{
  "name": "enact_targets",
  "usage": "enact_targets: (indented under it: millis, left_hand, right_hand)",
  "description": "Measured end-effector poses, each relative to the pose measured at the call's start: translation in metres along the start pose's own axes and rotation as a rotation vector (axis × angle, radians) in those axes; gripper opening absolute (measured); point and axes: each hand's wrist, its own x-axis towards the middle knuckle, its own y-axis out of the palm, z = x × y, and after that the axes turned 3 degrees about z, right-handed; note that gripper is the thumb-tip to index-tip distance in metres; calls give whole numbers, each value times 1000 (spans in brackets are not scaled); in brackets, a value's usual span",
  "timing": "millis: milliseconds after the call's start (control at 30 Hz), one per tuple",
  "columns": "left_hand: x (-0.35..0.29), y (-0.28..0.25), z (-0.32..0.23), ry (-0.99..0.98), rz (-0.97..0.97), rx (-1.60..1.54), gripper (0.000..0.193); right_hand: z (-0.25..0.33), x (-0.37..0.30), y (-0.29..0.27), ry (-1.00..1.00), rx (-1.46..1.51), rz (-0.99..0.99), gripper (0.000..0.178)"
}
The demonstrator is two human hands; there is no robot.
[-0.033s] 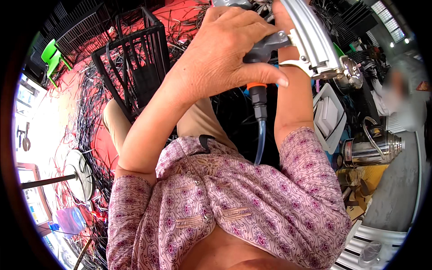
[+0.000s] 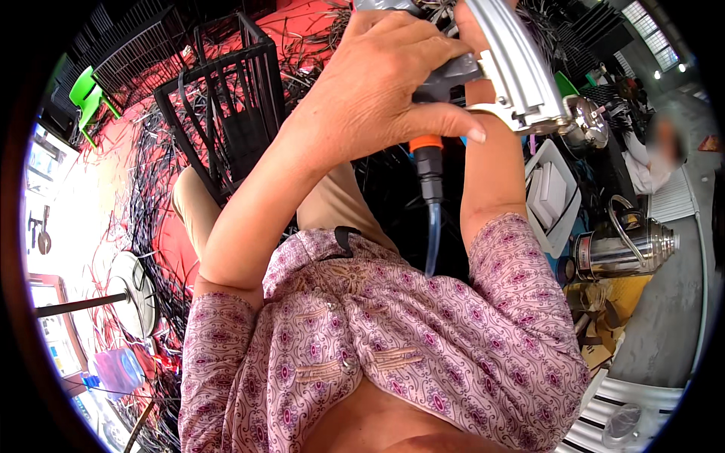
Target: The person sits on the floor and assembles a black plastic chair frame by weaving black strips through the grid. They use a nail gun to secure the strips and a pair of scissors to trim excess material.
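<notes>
In the upper middle, my left hand [image 2: 385,83] is curled around the dark grey body of an air stapler [image 2: 521,64]. Its thumb stretches out toward a white bracket at the end of the tool's long silver magazine. An orange collar and a black coupling [image 2: 430,177] hang below the grip, with a clear bluish hose [image 2: 433,241] running down toward my lap. My right forearm passes beneath the magazine. Of my right hand [image 2: 472,30], only a part shows at the top edge; its fingers are hidden behind the tool.
A black slatted chair-like frame [image 2: 219,106] stands left of my knees, amid dark strips strewn over the red floor. A green chair [image 2: 91,98] is farther left. On the right are a white tray [image 2: 555,200], a steel flask [image 2: 615,253] and a person with a blurred head.
The stapler has tilted slightly, with its coupling and hose shifting a little left. My hands have barely moved. At the right, the other person's position has changed.
</notes>
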Motion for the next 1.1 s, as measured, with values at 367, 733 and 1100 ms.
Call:
enact_targets:
  millis: [367, 733, 1100]
  left_hand:
    - [-21, 11, 15, -49, 72, -268, 79]
    - [-29, 56, 0, -941, -16, -1297, 42]
    - [-80, 81, 16, -1226, -156, -1624, 19]
  right_hand:
    - [-2, 9, 7, -16, -28, -57, 20]
    - [4, -65, -20, -262, -886, 64, 10]
    - [-89, -224, -82, 868, 479, -76, 70]
